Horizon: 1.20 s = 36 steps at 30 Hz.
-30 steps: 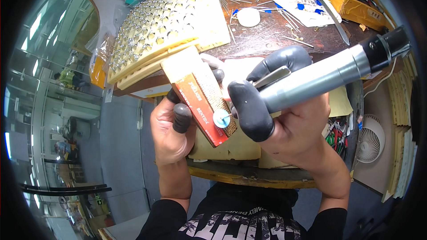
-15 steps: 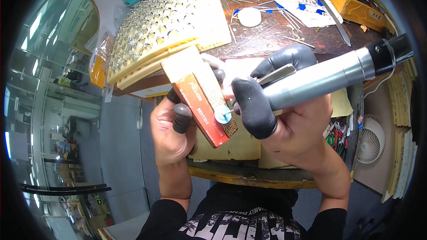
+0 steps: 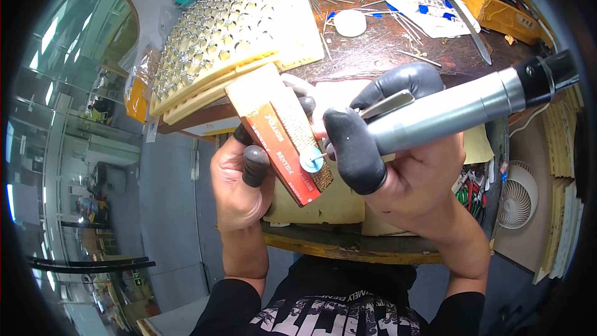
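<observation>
Close over the near edge of the workbench (image 3: 373,249), the left hand (image 3: 239,177) has its fingers wrapped round a red-sided sharpening block (image 3: 283,134), thumb capped in a dark finger cot and pressed on the block's near face, so the block stands tilted with its gritty top turned toward the right. The right hand (image 3: 404,174) is closed in a pen-like hold on a silver rotary handpiece (image 3: 448,112), dark cots on thumb and forefinger, and the tool's small pale disc (image 3: 310,160) touches the block's rough face near its lower end. Both hands hang just past the bench's front edge, with open floor to the left below them. Behind the block, toward the far-left corner, a stack of cream foam trays (image 3: 230,31) filled with small metal parts crowds the surface; thin rods and a white round lid (image 3: 350,23) lie near the far edge. A small white fan (image 3: 519,196) sits off the right edge.
</observation>
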Tool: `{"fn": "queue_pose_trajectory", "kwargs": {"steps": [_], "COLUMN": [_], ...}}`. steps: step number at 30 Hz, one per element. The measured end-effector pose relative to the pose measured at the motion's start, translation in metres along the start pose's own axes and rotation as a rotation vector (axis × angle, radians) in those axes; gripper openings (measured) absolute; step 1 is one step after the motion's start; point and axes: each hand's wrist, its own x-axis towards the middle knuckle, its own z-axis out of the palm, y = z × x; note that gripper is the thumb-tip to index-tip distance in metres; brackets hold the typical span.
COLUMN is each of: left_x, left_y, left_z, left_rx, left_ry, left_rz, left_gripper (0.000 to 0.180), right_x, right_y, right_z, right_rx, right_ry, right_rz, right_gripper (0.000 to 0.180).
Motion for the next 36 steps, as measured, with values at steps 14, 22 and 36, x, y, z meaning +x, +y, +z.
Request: {"fn": "queue_pose_trajectory", "kwargs": {"steps": [14,22,36], "left_x": [-0.0001,-0.0002,-0.0009], "left_y": [0.0007,-0.0001,0.0013], "left_z": [0.0003,-0.0028,-0.0006], "left_rx": [0.003,0.012,0.009], "left_ry": [0.014,0.007,0.023], "left_rz": [-0.008,-0.027,-0.033], "left_gripper": [0.069,0.068,0.07], "right_x": [0.0017,0.0001,-0.001], "right_y": [0.0001,0.0014,0.0004], "right_z": [-0.0004,-0.0006,0.0015], "right_rx": [0.053,-0.027,0.001], "right_ry": [0.014,-0.007,0.018], "right_rz": [-0.006,-0.036,-0.004], "right_gripper": [0.007,0.009,0.006]}}
